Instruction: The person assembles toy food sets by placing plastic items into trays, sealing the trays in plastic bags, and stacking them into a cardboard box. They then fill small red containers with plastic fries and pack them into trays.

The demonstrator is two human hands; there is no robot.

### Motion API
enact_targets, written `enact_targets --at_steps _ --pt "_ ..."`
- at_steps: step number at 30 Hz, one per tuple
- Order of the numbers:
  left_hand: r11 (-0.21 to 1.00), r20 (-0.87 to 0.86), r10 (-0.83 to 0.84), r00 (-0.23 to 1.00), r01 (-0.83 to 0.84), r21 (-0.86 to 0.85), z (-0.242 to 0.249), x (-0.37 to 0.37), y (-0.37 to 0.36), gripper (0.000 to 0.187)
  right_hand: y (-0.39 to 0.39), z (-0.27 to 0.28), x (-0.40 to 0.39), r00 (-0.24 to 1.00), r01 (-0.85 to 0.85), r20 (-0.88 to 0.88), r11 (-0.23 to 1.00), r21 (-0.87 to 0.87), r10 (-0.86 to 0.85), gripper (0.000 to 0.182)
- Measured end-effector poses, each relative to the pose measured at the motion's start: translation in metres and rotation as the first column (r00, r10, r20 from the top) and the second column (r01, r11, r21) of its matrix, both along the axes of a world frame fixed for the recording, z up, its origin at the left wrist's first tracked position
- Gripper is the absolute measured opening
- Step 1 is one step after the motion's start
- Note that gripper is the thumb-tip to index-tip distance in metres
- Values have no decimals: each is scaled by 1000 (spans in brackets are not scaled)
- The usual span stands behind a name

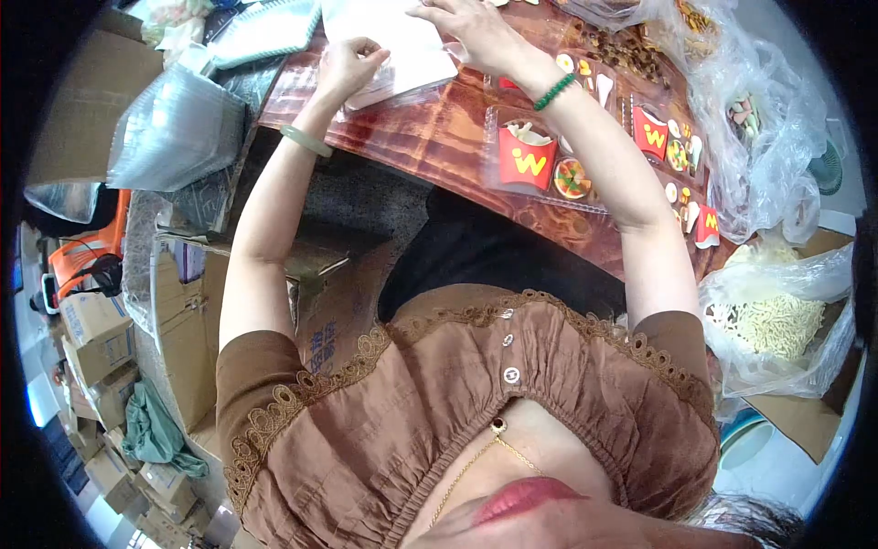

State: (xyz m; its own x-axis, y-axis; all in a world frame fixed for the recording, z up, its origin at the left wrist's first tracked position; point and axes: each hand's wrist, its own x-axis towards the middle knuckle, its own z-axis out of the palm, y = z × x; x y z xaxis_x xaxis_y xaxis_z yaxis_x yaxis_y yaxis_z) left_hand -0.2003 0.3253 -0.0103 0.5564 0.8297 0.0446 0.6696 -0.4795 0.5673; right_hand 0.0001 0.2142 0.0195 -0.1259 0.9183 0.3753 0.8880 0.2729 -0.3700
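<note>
My left hand (352,69) has its thumb and fingers pinched together at the edge of a clear plastic bag (370,90). The bag lies against a white sheet or card (393,37) at the table's far edge. My right hand (471,32) is held over the right side of the white sheet, its fingers spread and its thumb lower down near the sheet's edge. Beneath my right forearm sits a clear blister tray (494,174) with a red toy fries box (526,157) and a toy pizza (572,178).
More trays with red fries boxes (651,133) lie to the right. Clear bags (750,119) and a bag of cream-coloured toy noodles (777,320) stand beyond. Stacked clear plastic trays (178,128) are on the left, above cardboard boxes (96,325). Small brown pieces (626,50) lie at the back.
</note>
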Motion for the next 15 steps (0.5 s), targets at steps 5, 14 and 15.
enact_targets --at_steps 5,14,15 --pt "967 55 -149 987 157 -198 4 -3 21 44 37 -13 -7 997 66 46 992 -104 -61 65" --pt "821 -119 -148 982 189 538 -19 -2 -7 17 -4 14 6 1000 14 1 998 -60 -14 79" --pt "816 -120 -134 984 178 549 -15 1 -12 16 -27 23 13 1000 -9 9 997 -70 9 81"
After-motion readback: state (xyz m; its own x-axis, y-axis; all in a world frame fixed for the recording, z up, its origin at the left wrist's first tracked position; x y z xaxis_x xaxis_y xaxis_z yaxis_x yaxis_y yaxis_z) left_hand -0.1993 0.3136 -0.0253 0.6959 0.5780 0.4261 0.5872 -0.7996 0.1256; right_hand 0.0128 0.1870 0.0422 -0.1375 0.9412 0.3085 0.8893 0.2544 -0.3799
